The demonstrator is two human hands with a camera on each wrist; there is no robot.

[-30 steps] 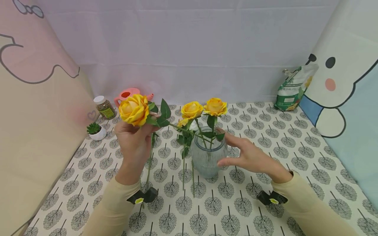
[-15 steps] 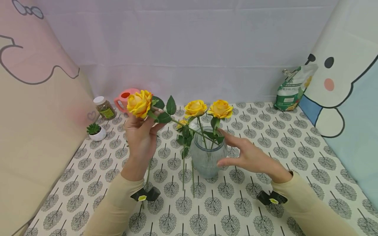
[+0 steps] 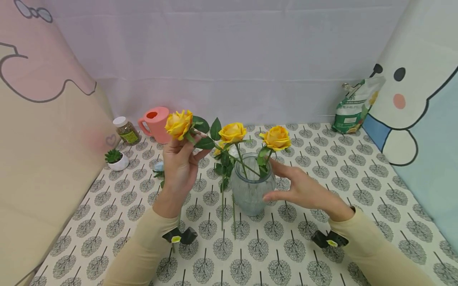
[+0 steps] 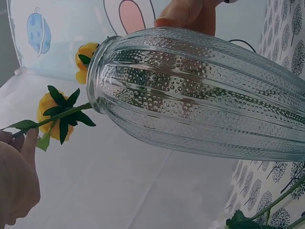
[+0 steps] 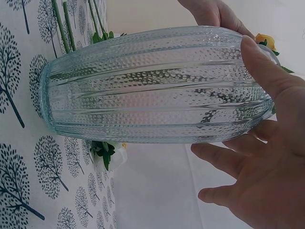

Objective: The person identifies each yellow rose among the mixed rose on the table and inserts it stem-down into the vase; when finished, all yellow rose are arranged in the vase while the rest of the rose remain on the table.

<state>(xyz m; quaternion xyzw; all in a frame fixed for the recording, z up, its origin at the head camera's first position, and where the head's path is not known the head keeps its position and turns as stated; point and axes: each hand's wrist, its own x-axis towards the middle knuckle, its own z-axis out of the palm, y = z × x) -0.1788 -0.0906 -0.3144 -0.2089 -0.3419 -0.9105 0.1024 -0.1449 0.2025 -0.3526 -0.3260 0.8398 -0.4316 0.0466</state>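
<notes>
My left hand [image 3: 179, 171] pinches the stem of a yellow rose [image 3: 179, 124] just under its leaves. The stem slants down to the right into the mouth of a clear ribbed glass vase [image 3: 252, 198]. Two more yellow roses stand in the vase, a left rose [image 3: 232, 132] and a right rose [image 3: 277, 138] that leans right. With thumb and fingers spread about its upper side, my right hand [image 3: 298, 186] holds the vase; the thumb [image 5: 264, 64] lies on the glass in the right wrist view. The vase stands upright on the patterned cloth [image 3: 257, 246].
Left of the vase lie flower stems [image 3: 234, 218], with a white flower [image 3: 233, 151] behind it and a blue flower [image 3: 159, 167] beside my left wrist. Farther back are a pink watering can [image 3: 159, 125], a jar [image 3: 127, 131], a potted succulent [image 3: 117, 159] and a clipped green-white bag [image 3: 354, 109].
My left hand has moved right with its rose, and the stem's end sits inside the vase mouth. The right rose in the vase has shifted right and tilted. My right hand stays put.
</notes>
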